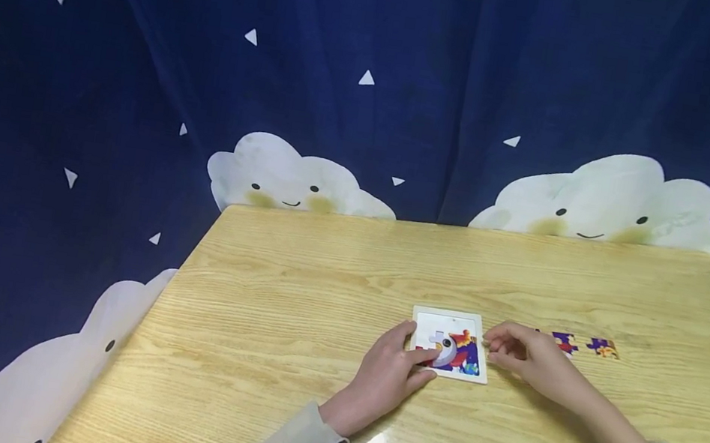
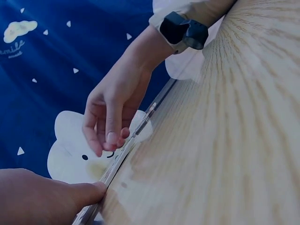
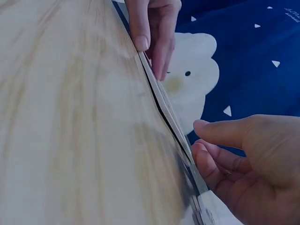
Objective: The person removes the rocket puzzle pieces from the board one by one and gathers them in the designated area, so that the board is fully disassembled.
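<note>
A small square jigsaw puzzle in a white frame [image 1: 455, 314] lies on the table, partly filled with pieces showing a white round shape with a dark eye, plus red, orange and purple parts. My left hand [image 1: 385, 369] grips its lower left corner, thumb along the near edge and a finger laid over the pieces. Just off the right edge of the frame is my right hand [image 1: 536, 360], its fingers loosely bent. In the right wrist view, the thumb [image 3: 225, 133] stands apart from the curled fingers, with nothing seen between them.
Loose puzzle pieces [image 1: 603, 348] lie on the wooden table [image 1: 291, 288] beyond and right of my right hand, which partly covers some of them. A dark blue curtain [image 1: 357, 10] with white triangles and clouds hangs behind the table and along its left side.
</note>
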The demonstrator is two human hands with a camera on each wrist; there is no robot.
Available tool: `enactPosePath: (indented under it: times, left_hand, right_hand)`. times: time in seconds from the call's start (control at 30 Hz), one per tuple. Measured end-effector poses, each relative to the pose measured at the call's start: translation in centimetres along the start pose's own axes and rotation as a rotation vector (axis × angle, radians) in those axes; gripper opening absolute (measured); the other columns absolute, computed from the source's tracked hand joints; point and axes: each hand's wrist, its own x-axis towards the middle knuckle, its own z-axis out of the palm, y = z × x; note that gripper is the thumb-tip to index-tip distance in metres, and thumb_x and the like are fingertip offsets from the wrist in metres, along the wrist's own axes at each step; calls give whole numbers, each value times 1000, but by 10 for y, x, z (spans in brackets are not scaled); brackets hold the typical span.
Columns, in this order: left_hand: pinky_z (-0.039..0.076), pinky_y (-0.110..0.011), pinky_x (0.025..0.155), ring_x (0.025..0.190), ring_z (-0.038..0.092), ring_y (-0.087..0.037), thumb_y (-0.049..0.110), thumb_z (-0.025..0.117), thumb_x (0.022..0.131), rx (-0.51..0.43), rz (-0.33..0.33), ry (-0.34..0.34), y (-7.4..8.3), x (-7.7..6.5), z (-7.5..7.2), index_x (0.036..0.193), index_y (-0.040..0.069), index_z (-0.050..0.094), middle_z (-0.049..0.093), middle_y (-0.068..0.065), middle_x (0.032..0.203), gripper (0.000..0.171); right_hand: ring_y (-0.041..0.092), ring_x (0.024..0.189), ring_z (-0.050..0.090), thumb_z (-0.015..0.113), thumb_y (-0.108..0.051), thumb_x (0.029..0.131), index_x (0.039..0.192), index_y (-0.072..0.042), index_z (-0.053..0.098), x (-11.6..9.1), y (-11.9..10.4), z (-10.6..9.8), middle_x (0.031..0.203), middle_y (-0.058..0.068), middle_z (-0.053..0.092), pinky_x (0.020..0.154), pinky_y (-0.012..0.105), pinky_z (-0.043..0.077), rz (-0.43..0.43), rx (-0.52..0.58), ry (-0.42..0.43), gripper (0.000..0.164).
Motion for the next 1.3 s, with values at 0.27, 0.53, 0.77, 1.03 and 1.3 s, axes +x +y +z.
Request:
enactPosePath:
  times: [0.27, 0.53, 0.77, 1.03, 1.3]
  left_hand:
    - [49, -37, 104, 119, 60, -28, 40, 71, 88, 14, 26, 30, -1, 0, 1, 114, 24, 75, 62, -19, 127, 31]
    - [48, -38, 105, 121, 60, -29, 39, 69, 89, 9, 33, 16, -1, 0, 2, 115, 23, 74, 62, -20, 128, 31]
    - [48, -37, 105, 121, 60, -29, 40, 68, 90, 17, 30, 16, -2, 0, 2, 114, 23, 75, 62, -21, 129, 30]
    - [48, -38, 106, 123, 59, -30, 40, 68, 90, 1, 11, -2, -1, 1, 0, 115, 23, 74, 61, -21, 131, 30]
    - [47, -38, 106, 123, 59, -29, 39, 68, 90, 6, 14, -7, -1, 1, -2, 115, 23, 74, 61, -20, 130, 30]
  right_hand:
    - [-4, 75, 54, 72, -5, 86, 102, -6, 68, 19, -10, 15, 83, -2, 65, 65, 18, 50, 11, 42, -15, 17]
    - [-2, 73, 54, 72, -4, 86, 100, -6, 67, 35, -17, 26, 81, -2, 66, 64, 18, 49, 16, 43, -32, 14]
    - [-3, 70, 50, 75, -4, 83, 98, -4, 66, 41, -19, 31, 78, -2, 62, 61, 17, 47, 16, 12, -49, 18]
    - [2, 70, 48, 75, -8, 83, 89, -7, 65, 45, -27, 31, 77, -2, 59, 62, 18, 44, 64, -65, -89, 11]
    - [8, 71, 46, 73, -8, 85, 90, -5, 61, 46, -31, 31, 79, 1, 54, 61, 19, 39, 55, -102, -115, 14]
